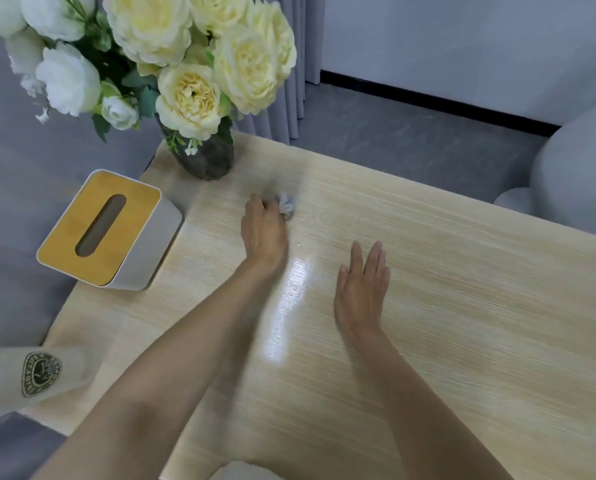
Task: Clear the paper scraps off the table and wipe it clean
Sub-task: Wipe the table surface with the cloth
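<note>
The left hand (263, 230) curls round a small crumpled white-grey paper wad (286, 204) on the pale wood-grain surface (462, 306). The wad looks soft and featherlight, graspable anywhere. Beside it the right hand (362, 289) lies flat, fingers straight.

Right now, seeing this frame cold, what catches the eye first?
The big cream bouquet in a dark vase at the far left corner of the table. Mid-table, the left hand grips a crumpled white wad, while the right hand is open and flat to its right.
</note>
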{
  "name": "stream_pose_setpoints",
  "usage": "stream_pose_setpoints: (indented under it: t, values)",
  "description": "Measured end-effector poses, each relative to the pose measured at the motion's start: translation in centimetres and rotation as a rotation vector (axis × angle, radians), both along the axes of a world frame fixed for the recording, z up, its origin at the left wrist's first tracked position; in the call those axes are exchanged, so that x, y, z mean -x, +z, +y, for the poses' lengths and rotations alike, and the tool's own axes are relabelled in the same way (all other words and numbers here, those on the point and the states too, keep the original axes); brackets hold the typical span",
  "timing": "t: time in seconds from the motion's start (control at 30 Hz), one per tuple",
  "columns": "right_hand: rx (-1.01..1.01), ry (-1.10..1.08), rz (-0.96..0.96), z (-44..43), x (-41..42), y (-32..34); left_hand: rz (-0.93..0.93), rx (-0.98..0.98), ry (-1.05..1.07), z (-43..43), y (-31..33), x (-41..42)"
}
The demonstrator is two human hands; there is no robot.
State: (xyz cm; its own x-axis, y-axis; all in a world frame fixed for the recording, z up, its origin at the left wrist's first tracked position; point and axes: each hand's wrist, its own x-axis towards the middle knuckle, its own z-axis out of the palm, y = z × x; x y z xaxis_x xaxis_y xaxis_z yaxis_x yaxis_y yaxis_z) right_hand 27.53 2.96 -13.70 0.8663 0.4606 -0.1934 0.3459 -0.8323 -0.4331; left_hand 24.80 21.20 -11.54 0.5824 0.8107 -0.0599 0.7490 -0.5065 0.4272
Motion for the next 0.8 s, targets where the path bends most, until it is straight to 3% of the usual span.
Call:
stream_pose_setpoints:
  t: [0.07, 0.2, 0.23, 0.3, 0.37, 0.43, 0.53, 0.6, 0.73, 0.8]
  values:
    - [-0.002, -0.002, 0.009, 0.2, -0.1, -0.3, 0.040, -0.066, -0.106, -2.4, -1.3, 0.2]
    - [-0.011, -0.034, -0.017, 0.3, -1.1, -0.6, -0.065, -0.101, -0.727, -7.4, -1.5, 4.7]
    - [-0.016, -0.038, -0.035, 0.3, -1.5, -0.6, -0.096, -0.038, -0.739, -6.8, -0.9, 5.1]
    - [-0.023, -0.044, -0.053, 0.6, -2.3, -0.6, -0.170, 0.056, -0.449, -4.0, 0.5, 3.2]
    - [-0.007, -0.046, -0.031, 1.0, -2.8, -0.7, -0.222, -0.028, -0.094, 0.3, 1.0, -0.5]
    - [0.035, -0.045, -0.021, 1.1, -2.8, -0.8, -0.136, -0.057, 0.029, 3.3, 0.6, -3.3]
    - [0.048, -0.034, -0.035, 0.8, -2.9, -1.2, 0.006, -0.114, -0.118, 1.1, -0.5, -4.5]
    - [-0.017, -0.029, -0.060, 0.3, -2.9, -1.5, -0.071, -0.101, -0.278, -3.2, -1.4, -3.1]
    - [-0.221, -0.101, -0.085, -1.1, -2.8, -1.3, -0.113, 0.002, -0.829, -7.3, -0.7, 0.9]
    - [-0.180, -0.088, -0.152, -1.9, -2.8, -1.6, -0.089, 0.088, -0.739, -5.2, 0.6, 0.2]
